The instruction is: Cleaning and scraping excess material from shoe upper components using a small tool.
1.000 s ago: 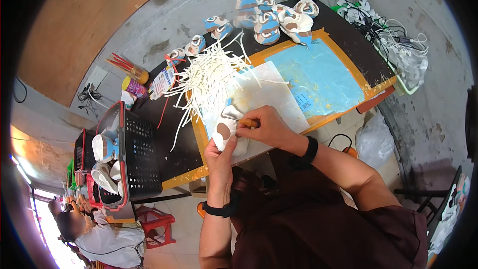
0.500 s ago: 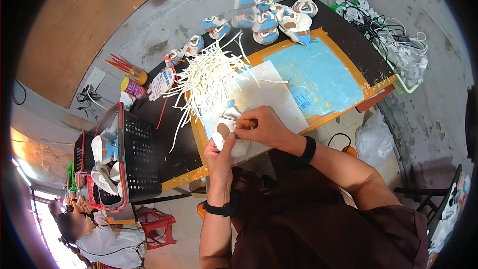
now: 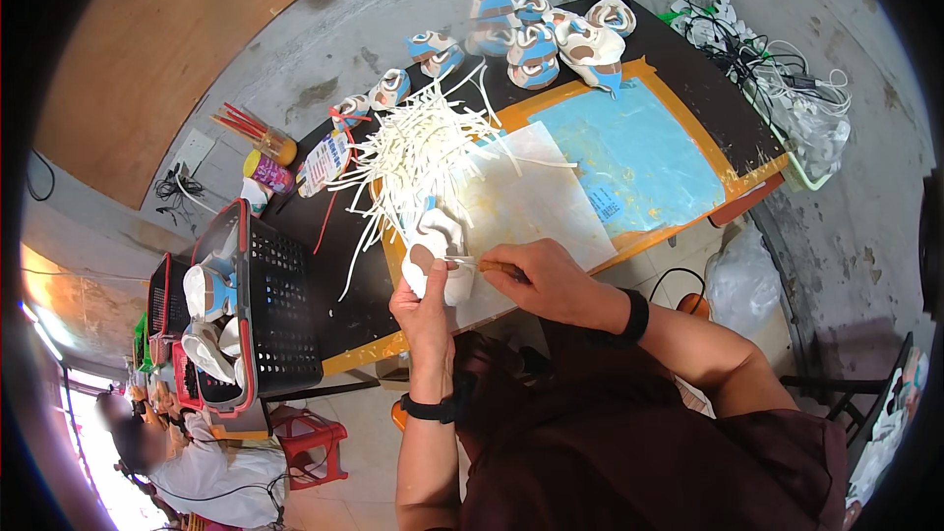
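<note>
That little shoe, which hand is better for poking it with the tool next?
Probably the right hand: it holds the brown-handled tool, whose metal end points toward the shoe. The left hand is busy gripping the shoe, so it seems better for steadying.

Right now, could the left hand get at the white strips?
Probably not without first letting go: the left hand holds the shoe, though the white strips lie close beyond it, mostly uncovered.

Left hand (image 3: 423, 317) in a thumb-up pinch, right hand (image 3: 551, 282) curled near it.
</note>
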{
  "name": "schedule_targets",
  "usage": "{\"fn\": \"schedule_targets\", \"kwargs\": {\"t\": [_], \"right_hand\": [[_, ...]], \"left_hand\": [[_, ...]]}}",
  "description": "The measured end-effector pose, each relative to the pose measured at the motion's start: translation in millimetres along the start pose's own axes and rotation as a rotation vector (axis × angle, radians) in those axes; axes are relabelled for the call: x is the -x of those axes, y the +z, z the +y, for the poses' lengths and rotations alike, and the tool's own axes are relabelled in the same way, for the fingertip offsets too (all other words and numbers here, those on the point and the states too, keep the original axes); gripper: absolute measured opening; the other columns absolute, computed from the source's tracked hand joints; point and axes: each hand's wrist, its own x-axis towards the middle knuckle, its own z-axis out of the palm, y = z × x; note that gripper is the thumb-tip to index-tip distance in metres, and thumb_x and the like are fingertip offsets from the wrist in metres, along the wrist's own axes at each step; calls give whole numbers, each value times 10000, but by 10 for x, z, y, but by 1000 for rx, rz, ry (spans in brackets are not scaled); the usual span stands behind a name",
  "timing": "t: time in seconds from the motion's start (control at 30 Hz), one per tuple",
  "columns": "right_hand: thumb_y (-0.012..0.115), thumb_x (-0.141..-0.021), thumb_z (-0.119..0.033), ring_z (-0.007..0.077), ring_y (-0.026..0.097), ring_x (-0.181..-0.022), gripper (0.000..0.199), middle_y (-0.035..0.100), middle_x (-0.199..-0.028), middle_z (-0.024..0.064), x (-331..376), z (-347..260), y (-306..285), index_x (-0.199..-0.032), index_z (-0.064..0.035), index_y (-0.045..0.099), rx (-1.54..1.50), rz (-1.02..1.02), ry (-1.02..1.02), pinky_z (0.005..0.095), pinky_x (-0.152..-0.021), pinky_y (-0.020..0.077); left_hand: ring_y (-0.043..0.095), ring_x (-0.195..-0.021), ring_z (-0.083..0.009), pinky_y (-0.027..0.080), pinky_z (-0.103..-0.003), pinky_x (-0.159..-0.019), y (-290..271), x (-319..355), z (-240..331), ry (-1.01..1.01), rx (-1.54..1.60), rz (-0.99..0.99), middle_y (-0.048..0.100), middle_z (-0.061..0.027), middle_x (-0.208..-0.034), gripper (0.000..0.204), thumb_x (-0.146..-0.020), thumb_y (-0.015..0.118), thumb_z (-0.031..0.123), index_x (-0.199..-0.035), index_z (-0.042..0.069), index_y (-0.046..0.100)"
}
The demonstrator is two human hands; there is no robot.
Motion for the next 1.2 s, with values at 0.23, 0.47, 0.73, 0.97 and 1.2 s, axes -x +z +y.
{"fn": "schedule_targets", "kwargs": {"t": [0.23,0.47,0.73,0.97,1.2], "right_hand": [[578,-878,-232,367,586,-602,237,611,-653,166,-22,31,15,-827,-14,657,85,-101,37,425,-566,436],[592,-877,-186,329,549,-541,196,578,-625,165,-41,74,43,-840,-2,645,68,-85,-8,374,-519,405],[589,-873,-192,347,532,-527,209,560,-603,171,-65,70,36,-814,1,641,106,-114,14,390,-510,390],[577,-851,-175,387,517,-535,231,529,-573,181,-72,48,127,-708,5,592,149,-37,33,420,-515,386],[552,-844,-151,405,537,-562,238,533,-588,200,-107,132,307,-669,10,571,192,43,61,449,-527,400]], "left_hand": [[605,-867,-96,459,-241,-808,-4,15,5,-8,-16,-25,673,-46,-978,235,-876,656,76,-1097,0,632],[609,-844,-86,468,-237,-766,15,22,11,15,1,-20,685,-41,-942,195,-878,666,77,-1062,12,662],[605,-820,-84,468,-233,-746,13,23,-3,31,-26,-14,686,-38,-929,192,-879,669,89,-1054,12,662],[591,-818,-74,465,-235,-738,27,34,-46,78,-125,-16,679,-29,-934,201,-889,660,109,-1064,11,648],[577,-884,-86,450,-239,-792,26,-38,-156,126,-155,-74,643,-25,-1006,254,-916,598,108,-1149,10,574]]}}
